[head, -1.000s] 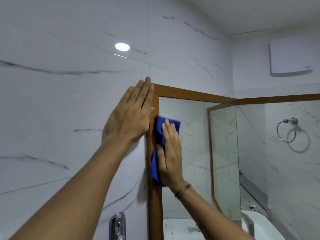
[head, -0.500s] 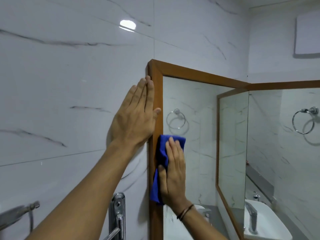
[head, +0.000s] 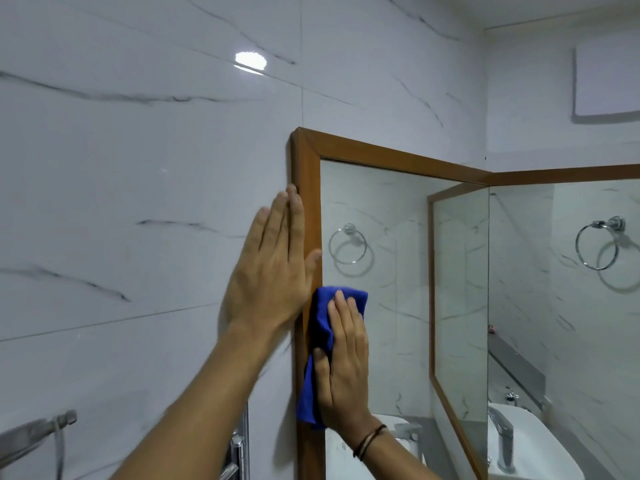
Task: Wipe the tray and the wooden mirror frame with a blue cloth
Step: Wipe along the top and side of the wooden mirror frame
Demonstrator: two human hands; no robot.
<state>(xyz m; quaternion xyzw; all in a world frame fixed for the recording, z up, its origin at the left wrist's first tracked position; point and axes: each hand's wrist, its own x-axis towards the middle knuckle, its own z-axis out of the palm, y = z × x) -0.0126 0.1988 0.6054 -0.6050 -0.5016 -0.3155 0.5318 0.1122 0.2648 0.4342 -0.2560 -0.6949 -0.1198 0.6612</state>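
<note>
The wooden mirror frame [head: 309, 188] runs down the middle of the view and along the mirror's top edge. My right hand [head: 343, 362] presses a folded blue cloth [head: 320, 327] flat against the frame's left upright, about halfway down. My left hand [head: 273, 268] lies flat on the white marble wall just left of the frame, fingers together and pointing up, thumb touching the wood. No tray is in view.
The mirror glass [head: 381, 271] reflects a towel ring and a white basin. A chrome towel ring [head: 597, 245] hangs on the right wall above a basin [head: 533, 448] with a tap. Chrome shower fittings [head: 239, 448] sit low on the left wall.
My right hand has slid the blue cloth down the left upright of the frame. My left hand also sits lower, away from the frame's top corner.
</note>
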